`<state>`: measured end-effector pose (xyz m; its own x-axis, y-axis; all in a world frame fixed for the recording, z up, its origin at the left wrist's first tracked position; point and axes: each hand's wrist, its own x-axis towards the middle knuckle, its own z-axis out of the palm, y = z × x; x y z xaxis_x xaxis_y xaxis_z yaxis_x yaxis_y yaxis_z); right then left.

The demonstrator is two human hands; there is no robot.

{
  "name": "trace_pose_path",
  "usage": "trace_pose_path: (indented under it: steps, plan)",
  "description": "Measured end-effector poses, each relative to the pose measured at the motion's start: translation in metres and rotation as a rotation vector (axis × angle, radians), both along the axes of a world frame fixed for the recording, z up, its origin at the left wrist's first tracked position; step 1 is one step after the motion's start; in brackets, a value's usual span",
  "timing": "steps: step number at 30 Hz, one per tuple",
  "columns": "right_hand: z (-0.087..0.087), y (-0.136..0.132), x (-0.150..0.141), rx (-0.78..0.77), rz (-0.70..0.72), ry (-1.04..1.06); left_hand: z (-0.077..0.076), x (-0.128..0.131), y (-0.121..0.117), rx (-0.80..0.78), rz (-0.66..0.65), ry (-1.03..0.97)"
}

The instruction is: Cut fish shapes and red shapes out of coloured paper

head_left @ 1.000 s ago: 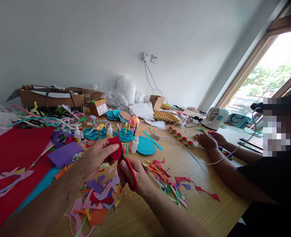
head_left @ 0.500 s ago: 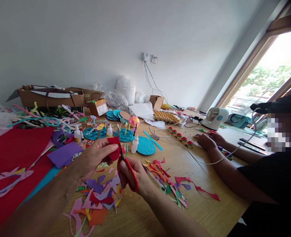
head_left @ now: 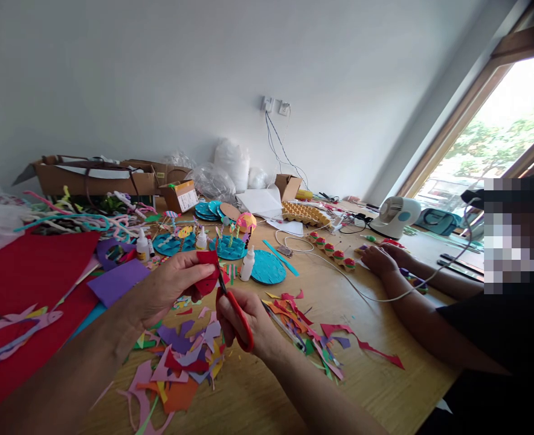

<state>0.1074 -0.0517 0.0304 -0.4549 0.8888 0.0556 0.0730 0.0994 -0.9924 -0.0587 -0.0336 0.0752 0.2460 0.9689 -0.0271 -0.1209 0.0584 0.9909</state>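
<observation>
My left hand (head_left: pixel 183 279) pinches a small piece of red paper or felt (head_left: pixel 207 277) above the table. Closed round red-handled scissors (head_left: pixel 240 317) is my right hand (head_left: pixel 246 320); their dark blades meet the right edge of the red piece. Below both hands lies a heap of coloured scraps (head_left: pixel 188 356), purple, pink, orange and yellow. More cut strips (head_left: pixel 301 323) are scattered to the right. Just beyond my hands stand a white glue bottle (head_left: pixel 247 264) and a blue round disc (head_left: pixel 268 267).
A large red sheet (head_left: pixel 31 272) and pipe cleaners (head_left: pixel 77 220) cover the left side. At right, a co-worker's hands (head_left: pixel 380 260) rest near a row of red-and-green egg-carton pieces (head_left: pixel 333 251). A white cable (head_left: pixel 353 284) crosses the table. Cardboard boxes (head_left: pixel 97 181) stand along the wall.
The scissors have shifted slightly at the edge of the red piece, and their blades look a little different in angle. Both hands otherwise stay in nearly the same place.
</observation>
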Motion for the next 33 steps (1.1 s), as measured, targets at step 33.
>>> trace_pose_path:
  steps: [33]
  plan:
    - [0.001, 0.002, 0.006, -0.034, 0.131, -0.025, 0.009, -0.026, 0.006, 0.07, -0.229, 0.187]
